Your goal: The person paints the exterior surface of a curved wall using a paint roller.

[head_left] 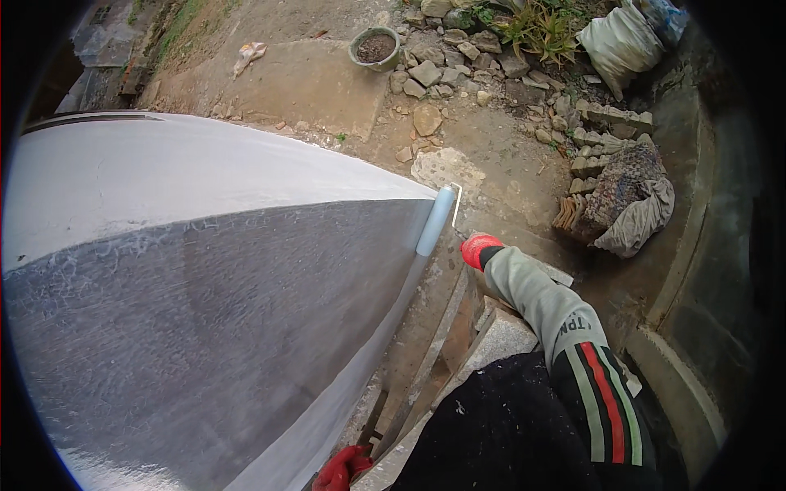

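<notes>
My right hand [481, 250], in a red glove, is closed around the handle of a paint roller [435, 221]. The roller's pale blue sleeve lies along the edge of a wall [205, 295], just under the wall's white top band. Its thin wire frame bends back to my fist. At the lower edge, my left hand [344, 469], also red-gloved, is curled beside a dark bar at the foot of the wall; what its fingers hold is hidden. The wall is grey and streaked, with a whiter strip along its lower right.
Planks and a concrete block [501, 340] lie close to my body. Beyond are a round pot of soil [375, 49], a heap of stones [426, 74], a spiky plant [540, 37] and a white sack [622, 45]. A cloth-draped pile [630, 192] stands at right, before a low concrete ledge [679, 380].
</notes>
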A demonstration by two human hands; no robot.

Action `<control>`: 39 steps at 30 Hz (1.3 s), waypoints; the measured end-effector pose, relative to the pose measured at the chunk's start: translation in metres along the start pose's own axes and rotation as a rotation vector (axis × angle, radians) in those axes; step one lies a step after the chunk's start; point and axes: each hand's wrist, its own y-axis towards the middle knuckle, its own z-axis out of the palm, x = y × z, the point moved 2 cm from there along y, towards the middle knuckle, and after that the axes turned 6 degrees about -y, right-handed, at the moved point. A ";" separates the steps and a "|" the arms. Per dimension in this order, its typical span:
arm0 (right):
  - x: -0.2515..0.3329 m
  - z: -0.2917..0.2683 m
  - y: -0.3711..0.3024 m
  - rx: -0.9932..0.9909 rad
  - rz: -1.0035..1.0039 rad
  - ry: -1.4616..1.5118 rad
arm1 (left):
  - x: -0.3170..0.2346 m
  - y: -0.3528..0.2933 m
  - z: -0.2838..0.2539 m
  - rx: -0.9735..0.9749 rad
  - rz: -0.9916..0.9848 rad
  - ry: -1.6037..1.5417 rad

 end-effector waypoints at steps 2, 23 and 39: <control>0.001 0.008 0.013 0.023 -0.009 -0.051 | 0.001 0.000 -0.003 -0.025 -0.017 -0.010; -0.008 0.021 0.081 0.018 0.018 -0.141 | 0.010 0.003 -0.025 -0.062 -0.084 0.002; 0.000 0.004 0.071 0.113 0.096 0.095 | 0.014 0.008 -0.039 -0.034 -0.094 0.027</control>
